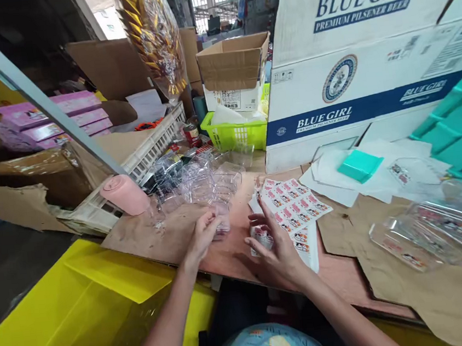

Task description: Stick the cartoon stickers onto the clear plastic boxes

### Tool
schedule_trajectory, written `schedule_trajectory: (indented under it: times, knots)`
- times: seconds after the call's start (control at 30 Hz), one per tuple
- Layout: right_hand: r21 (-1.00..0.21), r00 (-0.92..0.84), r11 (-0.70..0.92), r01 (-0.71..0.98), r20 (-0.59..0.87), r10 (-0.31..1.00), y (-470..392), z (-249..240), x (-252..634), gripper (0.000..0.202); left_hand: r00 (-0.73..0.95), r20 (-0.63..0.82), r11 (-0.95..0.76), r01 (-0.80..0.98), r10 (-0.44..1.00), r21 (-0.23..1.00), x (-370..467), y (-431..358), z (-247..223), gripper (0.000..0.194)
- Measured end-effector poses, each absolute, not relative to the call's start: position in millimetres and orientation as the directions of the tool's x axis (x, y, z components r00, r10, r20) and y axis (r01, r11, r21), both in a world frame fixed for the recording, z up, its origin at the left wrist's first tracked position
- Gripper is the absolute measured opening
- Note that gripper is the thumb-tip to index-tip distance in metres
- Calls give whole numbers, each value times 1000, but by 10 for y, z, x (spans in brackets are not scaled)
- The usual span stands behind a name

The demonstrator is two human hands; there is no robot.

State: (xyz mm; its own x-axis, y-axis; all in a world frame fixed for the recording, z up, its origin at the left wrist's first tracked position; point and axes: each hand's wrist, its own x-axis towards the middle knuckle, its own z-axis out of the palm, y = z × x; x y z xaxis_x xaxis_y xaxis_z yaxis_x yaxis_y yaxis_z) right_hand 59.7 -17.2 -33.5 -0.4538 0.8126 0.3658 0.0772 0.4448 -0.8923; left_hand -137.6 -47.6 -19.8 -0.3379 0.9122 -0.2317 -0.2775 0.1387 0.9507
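Observation:
My left hand (204, 233) is closed on the edge of a small clear plastic case (221, 218) at the middle of the table. Beyond it lies a loose heap of similar clear plastic cases (202, 178). My right hand (279, 245) hovers over the left edge of some sticker sheets (295, 202), its fingers apart. These sheets are white, with rows of pink and orange cartoon prints. A white piece with red print (262, 237) shows between my right thumb and fingers; whether it sticks to them I cannot tell.
Clear cases with stickers (439, 233) are piled on cardboard at right, near a teal packet (360, 165) on white paper. A pink roll (124, 195) rests at left by a white crate (161, 133). A green basket (235, 134) and beer cartons (332, 113) stand behind.

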Motion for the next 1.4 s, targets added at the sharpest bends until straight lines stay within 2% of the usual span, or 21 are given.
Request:
schedule_trajectory:
  times: [0.13,0.23,0.33,0.47,0.63,0.8,1.07,1.4]
  knots:
    - [-963,-459,267,-45,257,850,-229,-116,824,72,-119,-311,256,-336,943,906,-1341,-454,-83,22]
    - [-977,-522,23,-210,132,843,-291,84,1045,65,-20,-295,235,-553,955,799,-1092,-458,-88,23]
    - [-912,-636,-217,-347,59,769,-364,185,1278,61,27,-252,192,-728,967,658,-791,-441,-125,19]
    - [-811,-706,-397,-430,28,708,-470,172,1541,59,65,-224,188,-787,973,588,-506,-409,-97,13]
    - [-768,-696,-445,-460,1,718,-583,94,1704,58,79,-221,199,-775,972,600,-268,-428,-2,20]
    - [-753,-698,-467,-464,-14,716,-623,35,1728,61,58,-218,189,-737,974,650,-98,-491,47,10]
    - [-737,-693,-504,-450,-67,718,-618,-57,1756,62,61,-211,197,-670,976,715,-53,-493,44,11]
    - [-742,-690,-528,-413,-124,713,-580,-66,1741,61,100,-196,213,-656,975,724,-73,-476,48,15]
